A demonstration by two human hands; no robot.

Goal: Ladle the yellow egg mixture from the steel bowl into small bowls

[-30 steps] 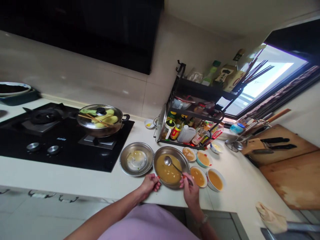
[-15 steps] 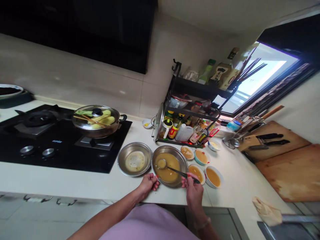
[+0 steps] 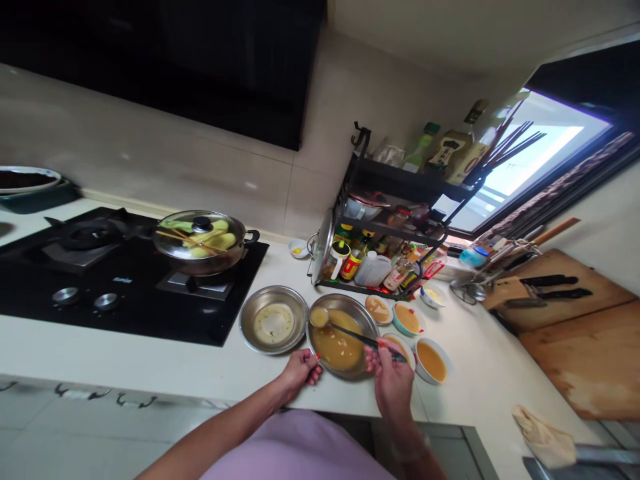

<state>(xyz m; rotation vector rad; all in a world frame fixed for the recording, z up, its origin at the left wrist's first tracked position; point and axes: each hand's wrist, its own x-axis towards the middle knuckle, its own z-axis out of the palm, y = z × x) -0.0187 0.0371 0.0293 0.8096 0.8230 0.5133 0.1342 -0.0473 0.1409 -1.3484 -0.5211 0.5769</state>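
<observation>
Head view, steel dish [image 3: 249,322] beside batter bowl [image 3: 369,324], small bowls [image 3: 447,366], rack [image 3: 395,177] behind

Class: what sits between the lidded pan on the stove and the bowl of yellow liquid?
A shallow metal dish holding only a thin residue, seen in the head view.

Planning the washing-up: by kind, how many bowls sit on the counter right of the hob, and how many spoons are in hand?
Steel bowls: 2
Small bowls of orange liquid: 4
Other small bowls: 2
Spoon: 1
Total: 9
</observation>
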